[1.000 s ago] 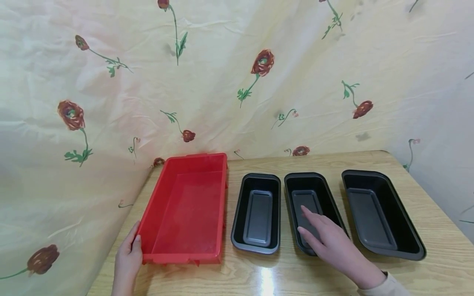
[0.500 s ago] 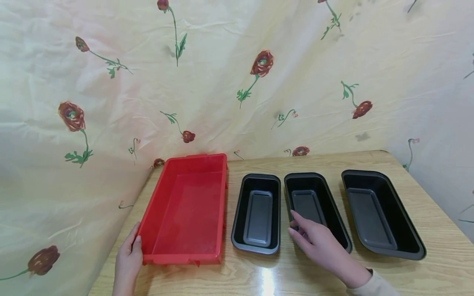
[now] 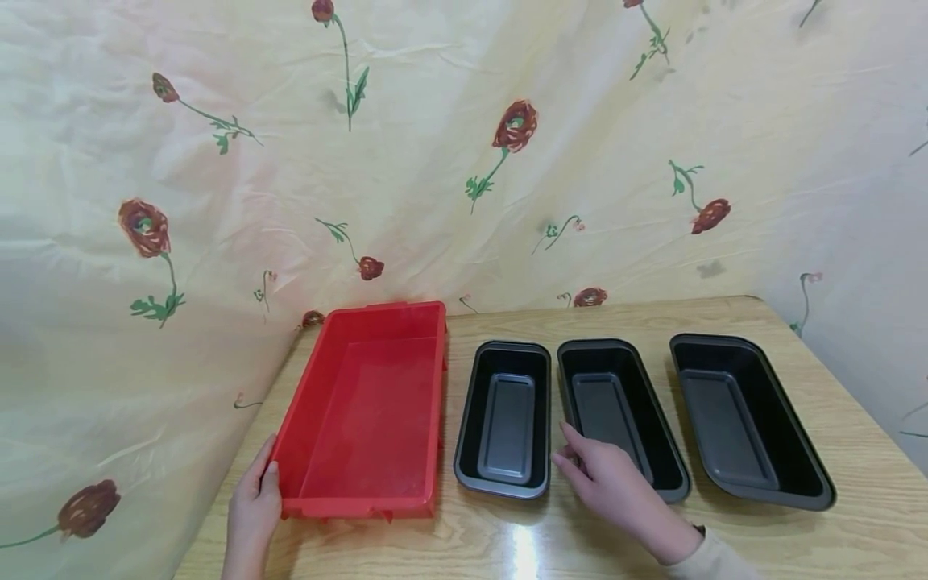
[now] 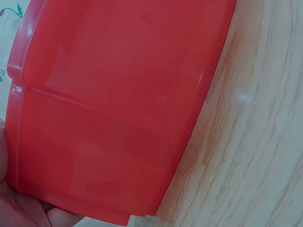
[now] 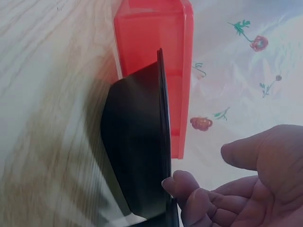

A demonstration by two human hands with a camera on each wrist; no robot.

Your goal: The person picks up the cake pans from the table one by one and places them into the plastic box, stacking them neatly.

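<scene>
In the head view my left hand point(image 3: 252, 511) grips the near left corner of a red plastic tray point(image 3: 377, 419), thumb and fingers set around the corner. The left wrist view has part of that hand point(image 4: 28, 208) against the tray wall point(image 4: 104, 142). My right hand point(image 3: 616, 487) hovers between two dark loaf pans, the left one point(image 3: 505, 427) and the middle one point(image 3: 605, 407). Its fingers are loosely bent and hold nothing. In the right wrist view the fingertips point(image 5: 182, 182) are right at the rim of a dark pan point(image 5: 137, 137), the thumb apart from it.
A third, larger dark loaf pan point(image 3: 728, 427) stands at the right on the wooden table point(image 3: 507, 540). A flowered cloth point(image 3: 420, 161) hangs behind the table and down its left side.
My right hand has moved left and slightly down from over the middle pan to near the left pan's right rim, its fingers bending. The left hand stays on the tray.
</scene>
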